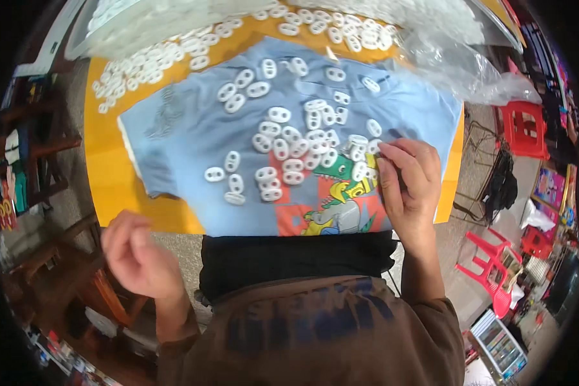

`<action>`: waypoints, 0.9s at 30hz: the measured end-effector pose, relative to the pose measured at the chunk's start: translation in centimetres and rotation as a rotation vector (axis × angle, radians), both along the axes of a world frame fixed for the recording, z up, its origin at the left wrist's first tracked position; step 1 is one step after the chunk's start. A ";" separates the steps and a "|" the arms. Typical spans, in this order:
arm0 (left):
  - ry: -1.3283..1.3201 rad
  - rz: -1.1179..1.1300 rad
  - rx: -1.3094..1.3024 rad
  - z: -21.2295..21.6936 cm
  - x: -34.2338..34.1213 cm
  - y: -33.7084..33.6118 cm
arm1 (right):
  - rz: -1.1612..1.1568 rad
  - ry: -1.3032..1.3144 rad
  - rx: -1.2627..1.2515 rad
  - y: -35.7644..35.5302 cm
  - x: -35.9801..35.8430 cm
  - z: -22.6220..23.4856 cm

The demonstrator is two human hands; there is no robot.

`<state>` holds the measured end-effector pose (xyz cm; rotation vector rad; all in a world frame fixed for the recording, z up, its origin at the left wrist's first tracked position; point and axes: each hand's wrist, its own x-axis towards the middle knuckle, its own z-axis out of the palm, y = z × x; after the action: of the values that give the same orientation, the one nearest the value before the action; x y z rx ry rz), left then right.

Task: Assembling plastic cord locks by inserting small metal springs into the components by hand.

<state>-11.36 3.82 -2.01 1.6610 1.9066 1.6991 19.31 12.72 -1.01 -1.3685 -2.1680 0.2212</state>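
White two-holed oval pieces (291, 134) lie mid-frame, the closest just left of the right hand (415, 183), the nearer hand; one piece's (359, 171) long axis runs roughly up-frame. Its thumb and forefinger nearly meet; whether they pinch anything, I cannot tell. Beneath spreads a blue T-shirt (202, 141) on the yellow surface (109, 167). Lower left, the blurred left hand's (138, 254) fingers curl loosely; contents unclear.

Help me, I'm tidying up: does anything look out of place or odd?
A blue shirt lies spread on the yellow table, with white two-holed pieces scattered over it, some overlapping. A garment seems an odd base for loose parts, though possibly deliberate.
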 end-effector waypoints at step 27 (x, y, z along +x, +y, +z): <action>0.466 -0.609 -0.319 2.7 10.3 8.2 | -0.132 0.080 -0.087 -1.0 5.1 -0.1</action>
<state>-1.06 11.99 0.73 2.3026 1.4585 0.7906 24.43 11.72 -1.13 -1.5192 -2.0151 0.3173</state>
